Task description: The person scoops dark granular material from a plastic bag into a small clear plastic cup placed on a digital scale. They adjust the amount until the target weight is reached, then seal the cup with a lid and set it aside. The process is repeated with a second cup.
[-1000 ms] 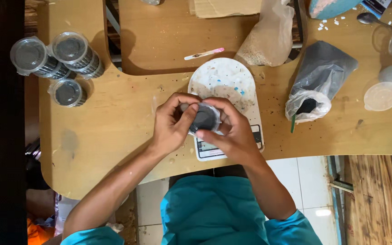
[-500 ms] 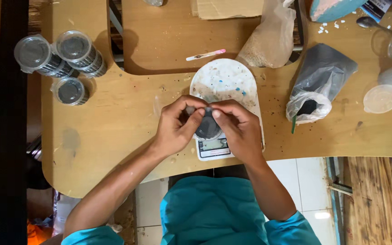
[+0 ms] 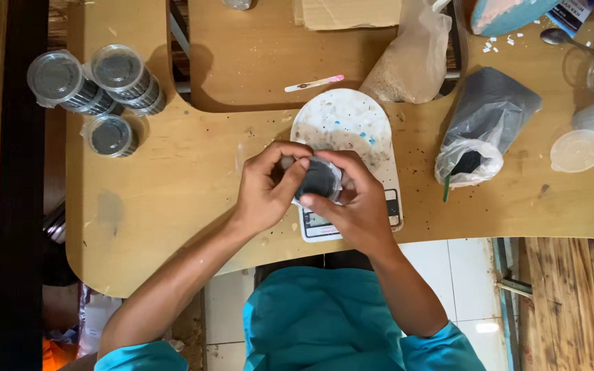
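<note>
At the far left of the wooden table [image 3: 159, 206] lay two stacks of lidded cups [image 3: 94, 82], wrapped in clear plastic and resting on their sides, with a single lidded cup [image 3: 109, 135] just below them.

Near the table's middle, the left hand [image 3: 266, 185] was curled around the left side of a small round cup [image 3: 319, 180] with dark contents, its fingertips pressed onto the cup's upper rim. The right hand [image 3: 355, 199] gripped the same cup from the right, with the thumb on the near edge and the fingers wrapped over the top. The cup was held between both hands directly above the front part of a white kitchen scale [image 3: 348, 124] (whether it touched the scale could not be determined). The scale's platform was speckled with stains, and its display was partly covered by the right hand.

A pink-tipped stick [image 3: 314, 83] lay just behind the scale. To the right stood a clear bag of light grains [image 3: 410, 62], then an open bag of dark powder [image 3: 479, 127] with a green-handled scoop in it. An empty clear cup [image 3: 575, 150] sat near the right edge.
</note>
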